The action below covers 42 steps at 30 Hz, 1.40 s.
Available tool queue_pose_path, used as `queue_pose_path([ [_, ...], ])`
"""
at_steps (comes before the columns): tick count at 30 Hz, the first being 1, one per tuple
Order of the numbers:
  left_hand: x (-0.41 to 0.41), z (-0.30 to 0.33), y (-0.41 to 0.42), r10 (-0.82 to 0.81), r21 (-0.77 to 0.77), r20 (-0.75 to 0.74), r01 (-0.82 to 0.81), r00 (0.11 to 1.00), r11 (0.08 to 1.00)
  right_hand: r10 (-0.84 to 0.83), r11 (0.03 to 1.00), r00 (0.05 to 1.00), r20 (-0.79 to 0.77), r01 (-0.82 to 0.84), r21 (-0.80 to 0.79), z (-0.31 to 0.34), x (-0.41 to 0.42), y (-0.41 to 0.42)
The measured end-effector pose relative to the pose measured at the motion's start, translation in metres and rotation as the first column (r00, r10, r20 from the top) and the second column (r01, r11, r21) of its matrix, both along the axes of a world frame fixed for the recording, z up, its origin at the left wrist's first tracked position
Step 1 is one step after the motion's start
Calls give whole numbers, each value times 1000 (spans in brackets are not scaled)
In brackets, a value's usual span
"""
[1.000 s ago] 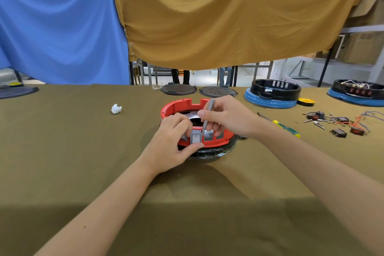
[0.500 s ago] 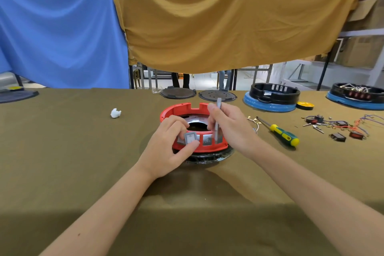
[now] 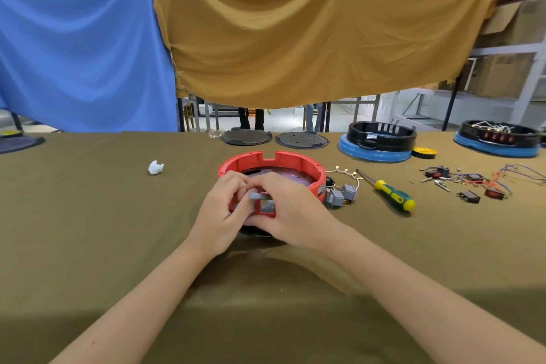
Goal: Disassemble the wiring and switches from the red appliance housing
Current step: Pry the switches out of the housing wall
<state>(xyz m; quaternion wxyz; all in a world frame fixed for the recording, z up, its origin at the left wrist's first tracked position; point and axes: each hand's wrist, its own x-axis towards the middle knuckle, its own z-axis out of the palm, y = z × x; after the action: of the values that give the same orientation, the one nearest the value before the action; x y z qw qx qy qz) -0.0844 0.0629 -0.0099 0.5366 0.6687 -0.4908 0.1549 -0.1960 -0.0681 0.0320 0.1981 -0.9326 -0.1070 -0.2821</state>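
Both hands curl on the near wall of the red housing (image 3: 291, 163), mid-table. The left hand (image 3: 223, 210) and right hand (image 3: 291, 210) pinch a small grey switch (image 3: 260, 195). It looks light, hard and snug; grip its edges. Two freed switches (image 3: 341, 194) lie beside, a screwdriver (image 3: 390, 193) farther right.

Blue cloth (image 3: 79, 50) and mustard cloth (image 3: 310, 38) hung behind olive-covered table (image 3: 88, 230); shelving (image 3: 520, 68) at right.

Right hand (image 3: 291, 213) dropped from above rim onto near wall of red housing (image 3: 298, 165), grey tool (image 3: 260, 195) now lying flat; left hand (image 3: 223, 210) closed against it; two grey switches (image 3: 342, 195) now outside housing, right.
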Motion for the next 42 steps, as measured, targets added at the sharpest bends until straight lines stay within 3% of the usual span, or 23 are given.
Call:
queue_pose_path([
  [7,-2,3,4,-105,-45,-52,103,993,994,22,999,989,146,-28,39,-10,1,4],
  [9,1,3,6,-35,-35,-93,32,995,999,-17,982,980,201,-22,189,-8,0,-5],
  [12,7,0,6,100,127,-14,-97,995,987,-143,917,971,193,57,394,-5,-2,-27],
  [14,10,-1,5,112,213,45,-119,993,970,-210,891,959,190,108,441,-7,-4,-44],
  [19,8,-3,3,251,224,241,-306,938,925,-452,805,851,268,260,534,-18,-8,-83],
  [23,6,-3,2,407,198,318,-480,856,855,-633,678,754,177,429,597,-31,-12,-115],
  [25,5,-2,2,447,184,342,-526,826,830,-679,631,727,102,507,588,-35,-13,-123],
  [29,2,-1,1,457,163,330,-527,826,834,-644,709,765,14,590,386,-40,-7,-122],
  [38,2,-2,1,420,196,288,-483,860,854,-609,780,793,6,597,188,-38,6,-119],
  [42,3,-2,3,371,197,272,-429,888,882,-601,771,798,-33,590,239,-41,7,-121],
])
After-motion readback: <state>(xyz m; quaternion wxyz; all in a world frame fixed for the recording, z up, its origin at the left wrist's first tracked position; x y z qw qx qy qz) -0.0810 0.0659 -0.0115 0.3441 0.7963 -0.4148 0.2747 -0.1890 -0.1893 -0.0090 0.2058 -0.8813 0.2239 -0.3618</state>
